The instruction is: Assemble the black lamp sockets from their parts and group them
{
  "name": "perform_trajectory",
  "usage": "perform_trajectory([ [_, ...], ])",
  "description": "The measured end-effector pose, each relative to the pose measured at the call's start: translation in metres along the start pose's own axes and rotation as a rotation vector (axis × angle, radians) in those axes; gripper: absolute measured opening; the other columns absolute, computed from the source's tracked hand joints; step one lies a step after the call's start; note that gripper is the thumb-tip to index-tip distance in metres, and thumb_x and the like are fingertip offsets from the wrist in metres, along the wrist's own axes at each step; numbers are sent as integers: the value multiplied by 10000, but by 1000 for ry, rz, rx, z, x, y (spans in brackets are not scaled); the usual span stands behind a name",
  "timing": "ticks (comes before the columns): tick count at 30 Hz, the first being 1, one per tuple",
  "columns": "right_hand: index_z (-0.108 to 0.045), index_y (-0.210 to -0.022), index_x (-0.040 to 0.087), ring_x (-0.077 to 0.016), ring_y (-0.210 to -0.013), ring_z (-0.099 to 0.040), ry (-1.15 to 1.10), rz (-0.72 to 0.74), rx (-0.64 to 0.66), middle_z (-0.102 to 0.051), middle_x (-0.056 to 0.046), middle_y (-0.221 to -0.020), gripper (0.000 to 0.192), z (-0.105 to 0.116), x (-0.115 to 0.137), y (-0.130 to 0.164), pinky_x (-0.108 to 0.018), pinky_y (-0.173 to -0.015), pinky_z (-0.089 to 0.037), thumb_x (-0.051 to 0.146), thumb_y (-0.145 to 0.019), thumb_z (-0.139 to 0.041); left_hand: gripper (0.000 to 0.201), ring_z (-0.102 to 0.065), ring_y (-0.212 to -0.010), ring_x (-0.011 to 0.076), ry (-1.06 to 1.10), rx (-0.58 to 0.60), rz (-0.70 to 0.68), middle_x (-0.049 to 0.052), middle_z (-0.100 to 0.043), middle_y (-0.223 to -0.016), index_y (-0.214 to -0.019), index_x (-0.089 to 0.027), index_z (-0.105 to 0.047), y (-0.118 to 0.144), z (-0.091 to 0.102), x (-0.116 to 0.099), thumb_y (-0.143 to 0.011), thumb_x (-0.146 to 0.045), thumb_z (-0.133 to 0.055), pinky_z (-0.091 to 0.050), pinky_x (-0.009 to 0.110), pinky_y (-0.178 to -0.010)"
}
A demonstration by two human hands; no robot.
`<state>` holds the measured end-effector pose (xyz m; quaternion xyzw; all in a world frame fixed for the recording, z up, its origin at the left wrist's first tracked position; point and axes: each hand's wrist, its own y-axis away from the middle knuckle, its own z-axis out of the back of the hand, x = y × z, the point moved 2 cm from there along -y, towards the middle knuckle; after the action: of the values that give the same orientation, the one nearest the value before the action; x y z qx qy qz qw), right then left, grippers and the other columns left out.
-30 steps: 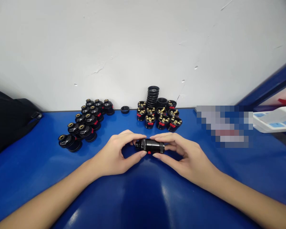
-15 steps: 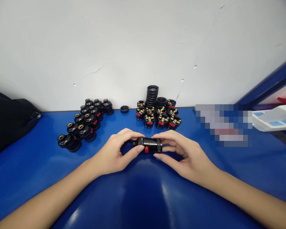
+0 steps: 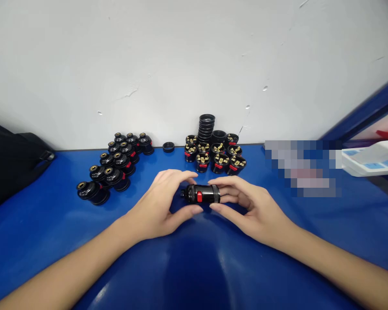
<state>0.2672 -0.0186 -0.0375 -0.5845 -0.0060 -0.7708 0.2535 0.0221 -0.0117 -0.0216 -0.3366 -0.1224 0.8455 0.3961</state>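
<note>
red tab (image 3: 199, 196) rolled upward, left hand (image 3: 160, 204) loosened

since half a second ago, we see the tab shift from the near side of the black cylinder (image 3: 207, 193) to face the camera more fully. our left thumb, which overlapped the barrel, now sits just in front of its near edge.

position: cylinder on its side between our hands, narrow nozzle to the left, ribbed collar to the right.

grip, left: thumb and index apart, one on the near side, one beyond the far side; nozzle end lies within the gap.

grip, right: index of our right hand (image 3: 254, 209) at the far edge of the collar, thumb just off its near edge, other fingers at the end face. we cannot tell if they clamp it, or if it rests on the blue table (image 3: 194, 267).

surroundings: capped units (image 3: 118, 181) beyond at left; cups with brass contacts (image 3: 221, 170) behind, beside a ring stack (image 3: 206, 129).
</note>
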Motion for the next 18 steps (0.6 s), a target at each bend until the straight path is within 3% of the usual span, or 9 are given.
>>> perform_trajectory([
  [3,-670,-1298,262,-185,-1000,-845,13,3,-3,-833,-46,-1188,363,0,-2,0,-286,-944,-708,308,-969,-818,327,-653,-1147,251,-48,23,70,85,-711,-1180,-1447,-227,-516,0,1,2,-1123,-272,-526,-514,473,-1052],
  [6,-670,-1287,254,-170,-932,-844,35,11,-2,-838,-42,-1144,358,1,0,0,-276,-905,-715,304,-965,-819,318,-655,-1125,229,-8,18,28,81,-710,-1192,-1420,-227,-531,1,1,4,-1104,-233,-567,-528,417,-1013],
  [10,-669,-1266,249,-169,-897,-845,26,0,0,-844,-43,-1124,328,1,2,0,-283,-893,-720,302,-973,-806,430,-643,-1194,228,57,-52,-85,89,-689,-1273,-1411,-240,-525,0,1,5,-1029,-212,-720,-521,403,-1061],
  [14,-664,-1282,264,-190,-986,-850,18,-9,11,-842,-39,-1165,353,1,0,1,-293,-940,-711,312,-968,-817,693,-597,-1259,290,7,-38,-53,115,-653,-1341,-1491,-246,-454,0,-1,2,-946,-436,-839,-480,476,-1107],
  [15,-662,-1287,269,-193,-1010,-848,15,-8,9,-838,-38,-1182,358,1,-1,1,-294,-952,-708,312,-968,-818,706,-594,-1241,297,-14,-10,-8,117,-654,-1338,-1516,-245,-431,0,-2,1,-965,-475,-808,-475,487,-1096],
  [18,-659,-1301,279,-193,-1048,-842,13,0,12,-828,-36,-1214,369,1,-3,1,-293,-975,-700,308,-970,-818,438,-596,-1159,275,-71,64,87,97,-671,-1254,-1528,-249,-440,2,-5,0,-1118,-343,-562,-470,467,-1048],
])
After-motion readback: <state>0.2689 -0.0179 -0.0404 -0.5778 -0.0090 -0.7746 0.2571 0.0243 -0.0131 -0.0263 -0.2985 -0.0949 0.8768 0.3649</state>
